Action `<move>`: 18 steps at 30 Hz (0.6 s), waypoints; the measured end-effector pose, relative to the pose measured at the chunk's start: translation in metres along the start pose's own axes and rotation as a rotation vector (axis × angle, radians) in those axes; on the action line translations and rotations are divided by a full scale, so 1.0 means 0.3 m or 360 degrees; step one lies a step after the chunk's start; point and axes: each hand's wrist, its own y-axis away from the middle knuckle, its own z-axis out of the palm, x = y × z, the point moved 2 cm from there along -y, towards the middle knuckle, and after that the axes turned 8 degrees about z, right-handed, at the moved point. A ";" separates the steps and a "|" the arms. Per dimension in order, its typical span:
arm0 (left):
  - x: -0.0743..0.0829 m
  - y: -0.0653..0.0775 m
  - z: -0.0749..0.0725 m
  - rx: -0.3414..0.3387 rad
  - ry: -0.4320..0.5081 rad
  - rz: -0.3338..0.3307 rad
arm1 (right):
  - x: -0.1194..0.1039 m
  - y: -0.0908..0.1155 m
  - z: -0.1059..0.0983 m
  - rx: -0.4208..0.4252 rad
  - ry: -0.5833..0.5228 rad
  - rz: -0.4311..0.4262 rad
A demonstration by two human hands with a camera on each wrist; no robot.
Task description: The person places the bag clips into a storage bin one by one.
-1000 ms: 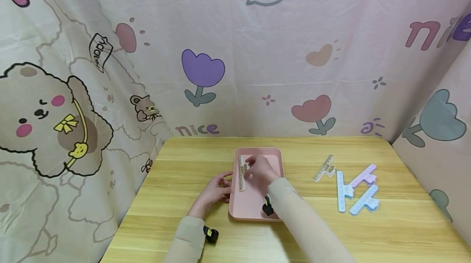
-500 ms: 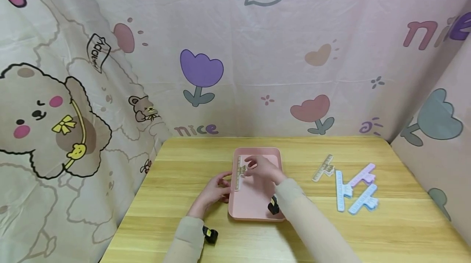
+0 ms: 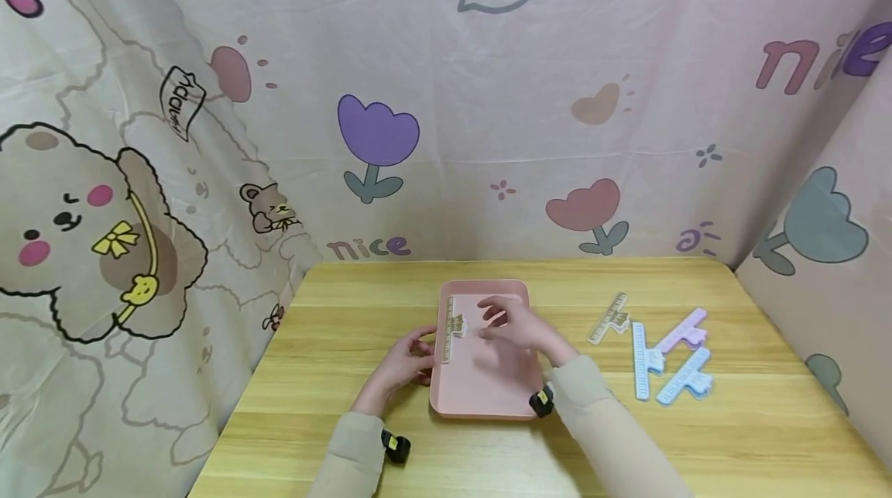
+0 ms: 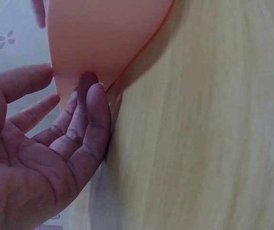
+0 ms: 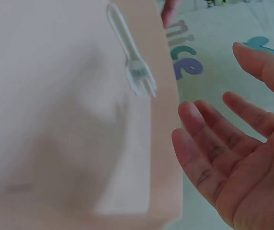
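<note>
A pink tray (image 3: 488, 397) stands on the wooden table. Along its left wall lies a clear ruler-edged clip with gold print (image 3: 449, 331), also seen as a pale clip (image 5: 127, 43) in the right wrist view. My left hand (image 3: 406, 358) is at the tray's left side; in the left wrist view its loosely bent fingers (image 4: 96, 110) touch the outer wall. Over the tray, to the right of the clip, hovers my right hand (image 3: 523, 329), fingers spread and holding nothing.
Right of the tray on the table lie another clear-and-gold clip (image 3: 608, 318), a purple clip (image 3: 683, 330), a blue clip (image 3: 640, 362) and a second blue clip (image 3: 684, 378). A patterned cloth (image 3: 446, 95) hangs behind the table.
The clear clip has shifted left against the tray wall and my right hand has let go of it, then moved right. My left hand has stayed at the tray's side.
</note>
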 end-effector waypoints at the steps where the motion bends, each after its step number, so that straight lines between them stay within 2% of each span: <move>1: 0.001 0.001 0.001 -0.0001 0.0000 0.0003 | 0.003 0.010 -0.010 0.0019 -0.0005 -0.0013; 8: -0.002 0.002 0.003 -0.0007 -0.0002 0.0009 | 0.032 0.106 -0.087 0.0111 -0.0084 0.0116; 18: -0.010 -0.001 0.001 -0.0016 -0.0007 0.0001 | 0.132 0.259 -0.222 0.0288 -0.0092 0.0219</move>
